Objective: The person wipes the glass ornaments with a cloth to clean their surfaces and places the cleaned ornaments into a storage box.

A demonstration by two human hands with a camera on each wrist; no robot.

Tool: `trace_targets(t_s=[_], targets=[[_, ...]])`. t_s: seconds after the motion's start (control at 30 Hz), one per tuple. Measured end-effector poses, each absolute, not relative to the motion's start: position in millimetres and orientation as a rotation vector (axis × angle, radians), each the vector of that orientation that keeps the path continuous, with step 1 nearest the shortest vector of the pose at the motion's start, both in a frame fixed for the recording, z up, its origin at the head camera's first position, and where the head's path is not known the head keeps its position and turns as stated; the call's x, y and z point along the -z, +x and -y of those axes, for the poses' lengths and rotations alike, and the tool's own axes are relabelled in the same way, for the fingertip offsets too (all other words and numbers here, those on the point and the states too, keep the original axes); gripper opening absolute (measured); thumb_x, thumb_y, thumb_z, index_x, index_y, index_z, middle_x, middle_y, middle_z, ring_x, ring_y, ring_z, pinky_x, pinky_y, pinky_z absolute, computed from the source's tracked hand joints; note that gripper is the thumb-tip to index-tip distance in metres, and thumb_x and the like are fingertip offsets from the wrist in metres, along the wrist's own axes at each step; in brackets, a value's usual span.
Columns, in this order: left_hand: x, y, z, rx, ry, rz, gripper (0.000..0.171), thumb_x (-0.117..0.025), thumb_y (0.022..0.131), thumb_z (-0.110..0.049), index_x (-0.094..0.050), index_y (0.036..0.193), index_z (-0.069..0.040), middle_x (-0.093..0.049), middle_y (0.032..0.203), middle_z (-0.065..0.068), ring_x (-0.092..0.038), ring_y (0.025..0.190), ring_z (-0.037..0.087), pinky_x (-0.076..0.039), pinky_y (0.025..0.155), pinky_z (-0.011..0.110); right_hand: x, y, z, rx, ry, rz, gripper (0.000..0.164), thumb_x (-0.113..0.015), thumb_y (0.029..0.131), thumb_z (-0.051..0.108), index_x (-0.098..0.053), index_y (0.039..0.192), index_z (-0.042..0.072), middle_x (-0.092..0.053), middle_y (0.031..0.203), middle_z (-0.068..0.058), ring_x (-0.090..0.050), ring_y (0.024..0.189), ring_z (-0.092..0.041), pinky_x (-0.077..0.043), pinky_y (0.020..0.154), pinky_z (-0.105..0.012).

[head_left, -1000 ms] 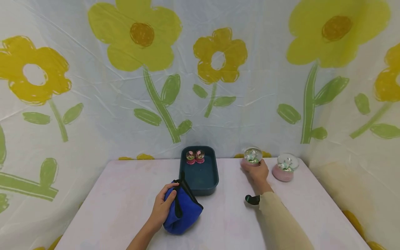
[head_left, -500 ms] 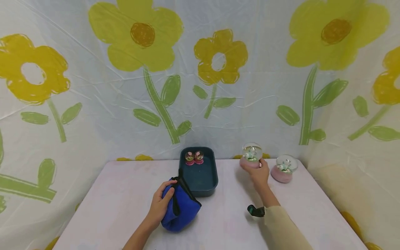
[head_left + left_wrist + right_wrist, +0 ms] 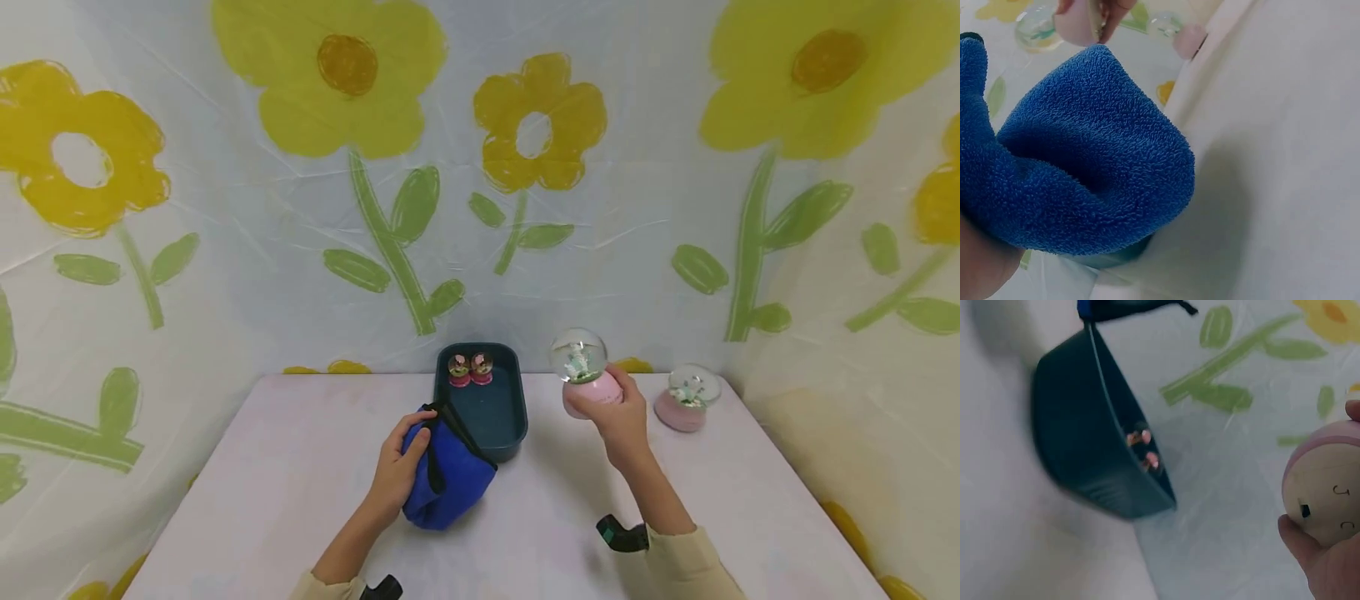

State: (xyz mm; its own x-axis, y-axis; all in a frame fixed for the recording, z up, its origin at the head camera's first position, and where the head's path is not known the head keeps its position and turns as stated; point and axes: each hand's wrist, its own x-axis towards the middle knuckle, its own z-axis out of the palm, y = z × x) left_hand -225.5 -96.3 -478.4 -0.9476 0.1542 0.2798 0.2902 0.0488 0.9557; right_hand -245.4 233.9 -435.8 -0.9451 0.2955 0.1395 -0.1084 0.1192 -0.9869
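My right hand (image 3: 624, 412) grips the pink base of a snow globe (image 3: 581, 367) and holds it up over the table; its pale underside shows in the right wrist view. In my left hand (image 3: 397, 462) is a folded blue terry cloth (image 3: 1104, 156) with black edging, bunched between fingers and thumb, close by the front of a dark teal tray (image 3: 491, 425). Two small snow globes with pink bases, a left one (image 3: 459, 369) and a right one (image 3: 482, 367), stand side by side at the tray's far end. A second large snow globe (image 3: 686, 398) rests at the table's back right.
The white table (image 3: 300, 467) ends at the back against a hanging sheet with printed yellow flowers (image 3: 534, 133). A black strap-like piece (image 3: 622, 534) sticks out from my right wrist, and another dark piece (image 3: 382, 588) shows at the left wrist.
My right hand has lifted the large snow globe off the table and brought it left toward the tray. The left hand with the blue cloth has risen slightly.
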Motion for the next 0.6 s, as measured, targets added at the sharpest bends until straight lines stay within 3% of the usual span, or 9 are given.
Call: trace_targets(t_s=[0.17, 0.4, 0.6], targets=[[453.6, -218.7, 88.2, 2.049, -0.493, 2.175, 0.032, -0.046, 0.104, -0.018, -0.054, 0.133, -0.006, -0.049, 0.141, 0.011, -0.044, 0.128, 0.027, -0.032, 0.104, 0.049, 423.8, -226.9, -216.0, -1.933, 0.018, 2.054, 0.07, -0.079, 0.079, 0.002, -0.037, 0.136, 0.007, -0.043, 0.131, -0.007, -0.041, 0.115, -0.026, -0.051, 0.081, -0.025], [448.8, -220.6, 80.0, 2.102, -0.528, 2.114, 0.033, -0.043, 0.105, -0.015, -0.052, 0.135, -0.004, -0.046, 0.143, 0.013, -0.04, 0.131, 0.027, -0.029, 0.106, 0.048, 424.7, -201.2, -187.7, -1.986, 0.274, 2.087, 0.065, -0.081, 0.071, -0.004, -0.047, 0.125, 0.004, -0.049, 0.122, -0.012, -0.047, 0.108, -0.031, -0.053, 0.078, -0.033], [467.8, -234.7, 74.9, 2.121, -0.511, 2.088, 0.035, -0.039, 0.107, -0.025, -0.051, 0.137, -0.013, -0.042, 0.146, 0.009, -0.036, 0.134, 0.026, -0.026, 0.109, 0.05, 436.3, -189.0, -167.0, -2.089, 0.245, 2.162, 0.063, -0.086, 0.068, 0.002, -0.052, 0.121, 0.009, -0.051, 0.119, -0.014, -0.05, 0.104, -0.034, -0.054, 0.075, -0.039]])
